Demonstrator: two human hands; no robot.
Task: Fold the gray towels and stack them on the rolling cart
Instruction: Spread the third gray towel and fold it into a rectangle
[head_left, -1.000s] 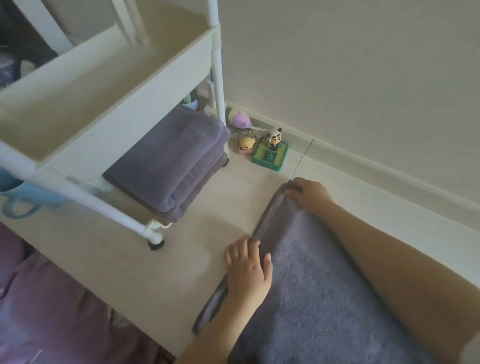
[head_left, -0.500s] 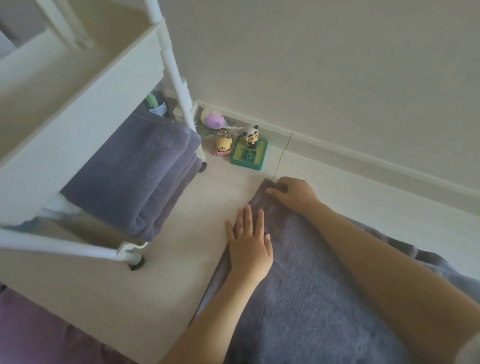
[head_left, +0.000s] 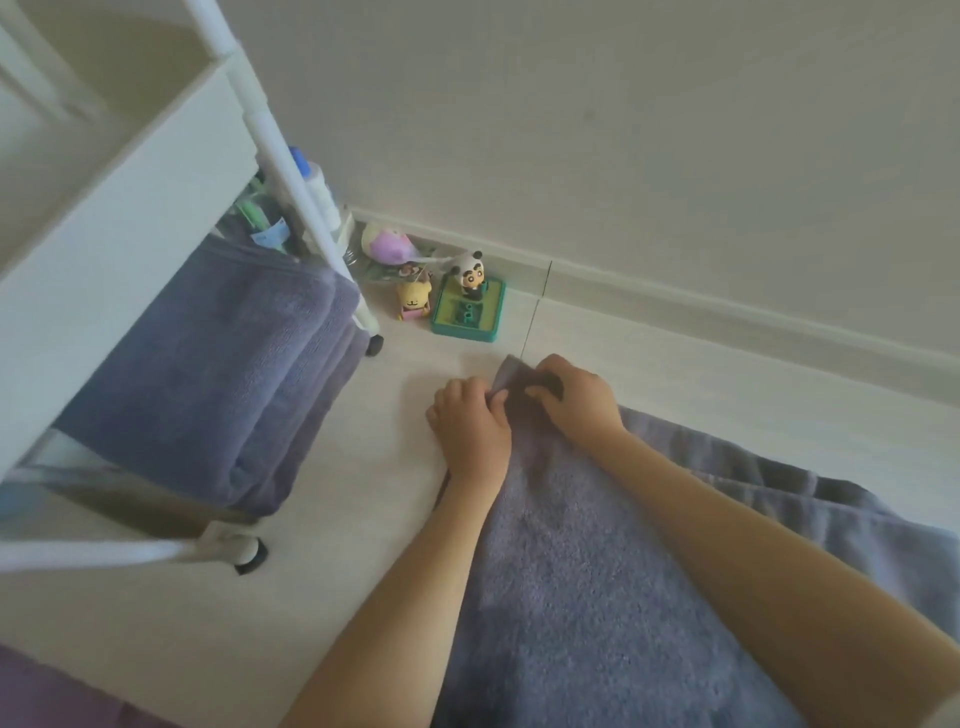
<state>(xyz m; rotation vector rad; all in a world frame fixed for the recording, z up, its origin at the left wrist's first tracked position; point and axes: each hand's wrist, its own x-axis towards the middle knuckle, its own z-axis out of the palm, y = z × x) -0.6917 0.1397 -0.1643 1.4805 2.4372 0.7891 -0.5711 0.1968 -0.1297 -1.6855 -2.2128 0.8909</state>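
Pale floor is carrying the gray towel (head_left: 597, 597), its long axis running from you toward the rolling cart (head_left: 130, 218). Your left hand (head_left: 470, 426) and right hand (head_left: 576, 397) are both pinching its far corner, level with the cart's wheel.

Taking the rolling cart (head_left: 156, 218) as landmark: bare floor (head_left: 395, 415) runs between its near right wheel (head_left: 249, 556) and the gray towel (head_left: 597, 597) spread on the floor, a strip wide enough for a hand. Under the cart's upper tray, folded towels (head_left: 208, 374) fill most of the lowest shelf. Past the cart's far wheel (head_left: 374, 344), small toy figures (head_left: 467, 301) crowd the floor against the wall's baseboard (head_left: 727, 306). Both hands sit at the towel's far corner.
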